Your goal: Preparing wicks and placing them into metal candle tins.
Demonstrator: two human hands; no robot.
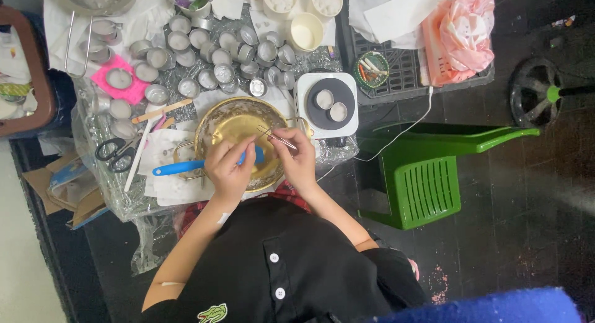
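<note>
A round golden metal bowl [230,120] sits on a foil-covered table in front of me. My left hand [228,170] rests over its near rim and grips a blue-handled tool [176,168] that points left. My right hand [299,162] is at the bowl's right rim and pinches metal tweezers [277,137], their tips reaching over the bowl. What the tweezers hold, if anything, is too small to tell.
Several small round metal cups [214,56] crowd the table's far side. A white hot plate [326,104] carries two cups. Scissors [114,152] and a wooden stick [162,110] lie left of the bowl. A green plastic chair [427,174] stands at the right, a pink bag [462,32] beyond it.
</note>
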